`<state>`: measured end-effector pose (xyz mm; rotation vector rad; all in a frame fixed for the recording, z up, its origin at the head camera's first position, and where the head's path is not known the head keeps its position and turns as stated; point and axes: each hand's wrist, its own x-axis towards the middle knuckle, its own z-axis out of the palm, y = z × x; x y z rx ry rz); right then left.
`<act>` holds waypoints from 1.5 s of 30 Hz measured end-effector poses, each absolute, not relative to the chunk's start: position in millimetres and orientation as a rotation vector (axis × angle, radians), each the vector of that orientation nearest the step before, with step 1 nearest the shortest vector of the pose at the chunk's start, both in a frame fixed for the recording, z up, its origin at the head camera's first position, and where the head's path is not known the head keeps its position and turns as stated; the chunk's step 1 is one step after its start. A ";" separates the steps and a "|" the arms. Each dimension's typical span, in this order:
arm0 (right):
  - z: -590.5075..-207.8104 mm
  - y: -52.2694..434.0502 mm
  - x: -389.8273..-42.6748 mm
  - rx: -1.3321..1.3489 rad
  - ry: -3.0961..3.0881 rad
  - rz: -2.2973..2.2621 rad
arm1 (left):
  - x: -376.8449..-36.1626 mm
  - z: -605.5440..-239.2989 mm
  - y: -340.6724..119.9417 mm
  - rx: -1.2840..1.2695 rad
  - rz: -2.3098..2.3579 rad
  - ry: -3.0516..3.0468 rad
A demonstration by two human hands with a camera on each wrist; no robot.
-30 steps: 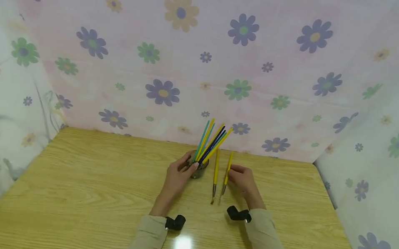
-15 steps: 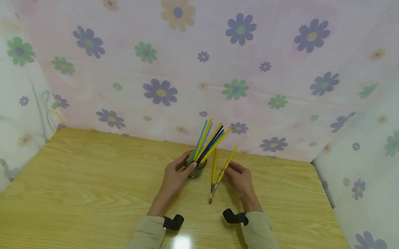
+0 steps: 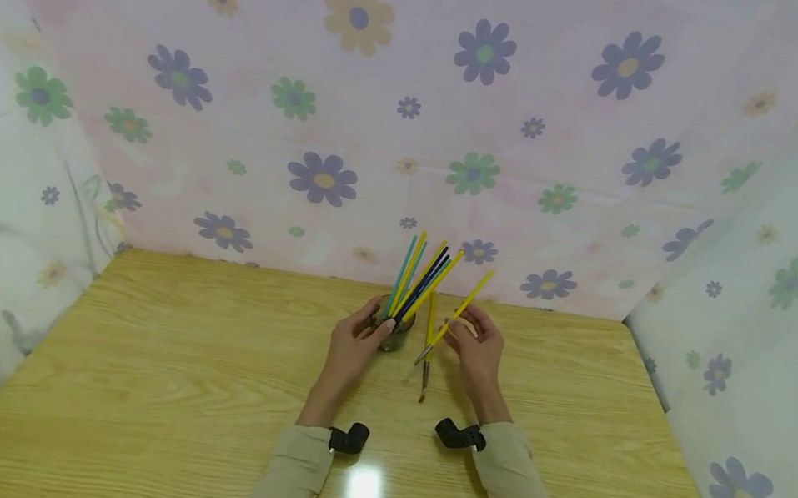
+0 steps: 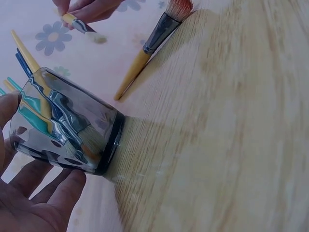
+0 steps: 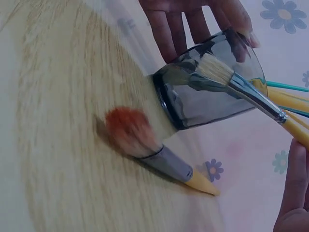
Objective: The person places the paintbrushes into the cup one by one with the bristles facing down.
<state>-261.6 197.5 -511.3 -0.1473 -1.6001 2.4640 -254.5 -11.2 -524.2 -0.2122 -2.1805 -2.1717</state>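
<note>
A dark glass cup (image 3: 394,334) (image 4: 67,130) (image 5: 207,82) stands near the table's far edge with several yellow, teal and blue brushes (image 3: 420,277) in it. My left hand (image 3: 354,344) wraps its fingers (image 5: 169,29) round the cup. My right hand (image 3: 471,344) pinches a yellow-handled brush (image 3: 455,317) (image 5: 246,89), lifted off the table and tilted, bristles down toward the cup. Another yellow brush (image 3: 427,345) (image 4: 149,48) with reddish bristles (image 5: 130,133) lies flat on the table between the hands.
The wooden table (image 3: 199,391) is walled on three sides by flowered cloth (image 3: 387,113). Black wrist cameras (image 3: 348,437) sit on both beige sleeves.
My right hand has raised the yellow brush off the table and swung its handle up and to the right. The left hand has stayed on the cup.
</note>
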 end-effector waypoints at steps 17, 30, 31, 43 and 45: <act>-488.9 175.8 -260.4 -0.013 -1.322 2.397 | -254.6 -525.3 -9.5 -0.208 -2.152 -2.216; -477.8 157.4 -262.9 0.090 -1.281 2.264 | -253.0 -523.4 -11.8 -0.202 -2.139 -2.223; -477.0 157.0 -262.8 0.104 -1.281 2.250 | -253.1 -524.2 -11.7 -0.211 -2.135 -2.222; -480.3 149.3 -267.9 0.055 -1.353 2.080 | -250.6 -522.6 -11.9 -0.205 -2.091 -2.274; -480.9 146.5 -269.0 0.047 -1.397 2.051 | -250.9 -521.5 -13.7 -0.210 -2.087 -2.273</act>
